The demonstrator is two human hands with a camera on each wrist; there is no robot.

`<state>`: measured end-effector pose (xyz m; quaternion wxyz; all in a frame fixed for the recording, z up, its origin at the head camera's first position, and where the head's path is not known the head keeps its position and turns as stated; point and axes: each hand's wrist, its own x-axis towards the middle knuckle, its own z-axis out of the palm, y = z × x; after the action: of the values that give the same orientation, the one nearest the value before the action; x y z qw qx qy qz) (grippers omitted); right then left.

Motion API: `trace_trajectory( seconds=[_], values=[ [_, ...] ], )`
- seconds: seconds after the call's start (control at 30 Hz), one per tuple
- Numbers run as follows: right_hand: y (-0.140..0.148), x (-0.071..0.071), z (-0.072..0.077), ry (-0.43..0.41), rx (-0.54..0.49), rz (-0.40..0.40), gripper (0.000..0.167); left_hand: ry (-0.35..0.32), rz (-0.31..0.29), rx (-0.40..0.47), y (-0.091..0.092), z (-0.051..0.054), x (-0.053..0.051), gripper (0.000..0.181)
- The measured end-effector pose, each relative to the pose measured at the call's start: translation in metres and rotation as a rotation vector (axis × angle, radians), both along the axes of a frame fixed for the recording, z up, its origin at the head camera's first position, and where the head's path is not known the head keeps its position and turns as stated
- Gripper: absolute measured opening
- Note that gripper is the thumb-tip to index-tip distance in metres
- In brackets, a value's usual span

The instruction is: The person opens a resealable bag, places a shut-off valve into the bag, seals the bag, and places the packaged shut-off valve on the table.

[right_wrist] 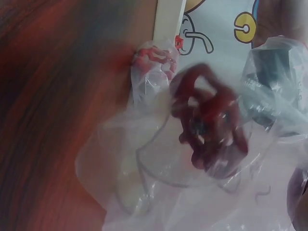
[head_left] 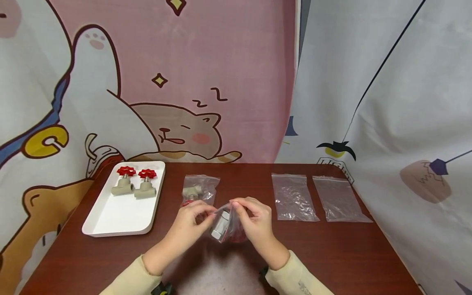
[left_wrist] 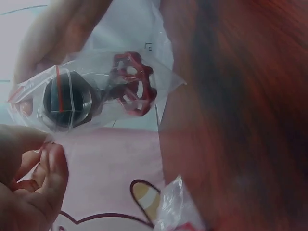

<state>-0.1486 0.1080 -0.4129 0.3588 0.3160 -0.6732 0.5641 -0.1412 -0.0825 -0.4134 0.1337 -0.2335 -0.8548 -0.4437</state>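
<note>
Left hand (head_left: 191, 219): fingers pinch clear bag (head_left: 232, 224) edge, lower centre
Right hand (head_left: 257, 219): fingers pinch its other side
Valve (left_wrist: 70, 100): inside that bag, red-wheeled

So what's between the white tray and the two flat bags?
Head view: a bagged valve, then the left hand and right hand pinching a second bagged valve.

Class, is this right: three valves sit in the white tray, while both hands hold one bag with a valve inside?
The count is wrong: the head view shows two valves, not three, in the white tray. The rest stands: the left hand and the right hand hold one bag with a valve inside.
</note>
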Motion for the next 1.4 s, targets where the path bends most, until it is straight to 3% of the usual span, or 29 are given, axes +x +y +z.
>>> trace_trajectory(
  seconds=[0.13,0.23,0.4,0.53,0.83,1.0,1.17,1.4],
  values=[
    [0.001,-0.001,-0.001,0.001,0.001,-0.020,0.017,-0.013,0.039,-0.129,0.001,0.000,0.003,0.013],
    [0.001,-0.001,-0.001,-0.005,-0.001,-0.023,0.016,-0.049,0.035,-0.172,0.000,-0.001,0.005,0.019],
    [0.003,-0.002,-0.002,-0.010,0.002,-0.023,0.018,-0.217,-0.060,-0.203,-0.003,-0.003,0.006,0.005],
    [0.005,-0.002,-0.003,-0.014,0.013,-0.032,0.020,-0.296,-0.156,-0.244,-0.004,-0.001,0.009,0.021],
    [0.006,0.008,0.015,-0.043,0.004,-0.061,0.017,-0.259,-0.212,-0.082,-0.006,0.012,0.003,0.024],
    [0.013,0.001,0.004,-0.117,-0.065,-0.089,0.014,-0.267,-0.221,-0.021,-0.013,0.018,0.000,0.023],
    [0.023,-0.006,-0.010,-0.138,-0.077,-0.104,0.012,-0.218,-0.223,-0.077,-0.017,0.020,-0.002,0.021],
    [0.027,-0.003,-0.002,-0.151,-0.021,-0.085,0.015,-0.119,-0.145,-0.198,-0.019,0.012,-0.011,0.027]
  ],
)
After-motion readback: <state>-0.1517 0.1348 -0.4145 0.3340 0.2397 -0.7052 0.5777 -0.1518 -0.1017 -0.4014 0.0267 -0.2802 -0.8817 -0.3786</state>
